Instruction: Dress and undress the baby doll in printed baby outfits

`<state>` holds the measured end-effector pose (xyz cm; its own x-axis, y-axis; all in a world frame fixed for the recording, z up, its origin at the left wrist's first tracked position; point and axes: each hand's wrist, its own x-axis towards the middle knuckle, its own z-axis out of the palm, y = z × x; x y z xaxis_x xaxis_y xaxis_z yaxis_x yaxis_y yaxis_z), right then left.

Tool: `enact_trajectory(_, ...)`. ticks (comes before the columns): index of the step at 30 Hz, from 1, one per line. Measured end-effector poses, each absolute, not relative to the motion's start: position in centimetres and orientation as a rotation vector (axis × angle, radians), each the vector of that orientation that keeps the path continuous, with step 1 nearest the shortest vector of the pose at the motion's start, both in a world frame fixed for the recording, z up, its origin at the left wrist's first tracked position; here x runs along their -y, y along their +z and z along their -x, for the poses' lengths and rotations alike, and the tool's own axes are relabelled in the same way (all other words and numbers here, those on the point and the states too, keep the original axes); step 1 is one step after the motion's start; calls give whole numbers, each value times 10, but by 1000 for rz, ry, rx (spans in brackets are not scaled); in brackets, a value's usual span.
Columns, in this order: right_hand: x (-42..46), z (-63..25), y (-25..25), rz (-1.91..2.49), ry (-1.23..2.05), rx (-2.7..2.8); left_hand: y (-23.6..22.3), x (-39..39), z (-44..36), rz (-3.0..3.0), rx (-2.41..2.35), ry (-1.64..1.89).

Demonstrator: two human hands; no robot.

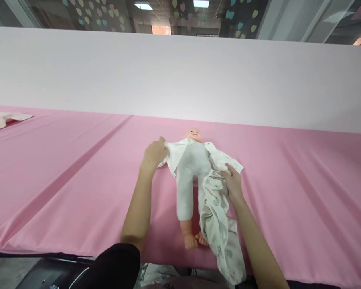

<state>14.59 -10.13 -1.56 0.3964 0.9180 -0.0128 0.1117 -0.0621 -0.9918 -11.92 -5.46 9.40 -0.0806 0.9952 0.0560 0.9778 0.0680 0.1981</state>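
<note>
A baby doll [190, 176] with a white cloth body lies on its back on the pink sheet [63, 160], head away from me. A white printed jacket [222, 158] lies open under its torso. My left hand [154, 154] is closed on the jacket's left flap by the doll's shoulder. My right hand [232, 182] grips the waist of the white printed trousers [218, 216], which cover the doll's right-side leg and trail off the near edge. The doll's bare feet [194, 239] point toward me.
A pale pink folded cloth [4, 119] lies at the far left of the sheet. A white partition [180, 72] runs along the back. Under the near edge a dark object [54, 273] shows at lower left.
</note>
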Motion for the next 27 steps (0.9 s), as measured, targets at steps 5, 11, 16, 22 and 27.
enact_trajectory(5, 157, -168, -25, 1642, 700, 808, 99, 62, 131, -1965, -2331, 124)
enact_trajectory(11, 235, -162, -9, 1602, 678, 891, 93, 75, 70, -2370, -1453, 272)
enact_trajectory(16, 263, -151, 29, 1403, 594, 1139, 117, 137, 24, -2383, -456, 187)
enact_trajectory(22, 272, -139, 79, 1258, 442, 1360, 130, 186, 13, -2371, -468, 417)
enact_trajectory(27, 284, -130, 102, 1191, 355, 1427, 138, 214, 40, -2399, -651, 546)
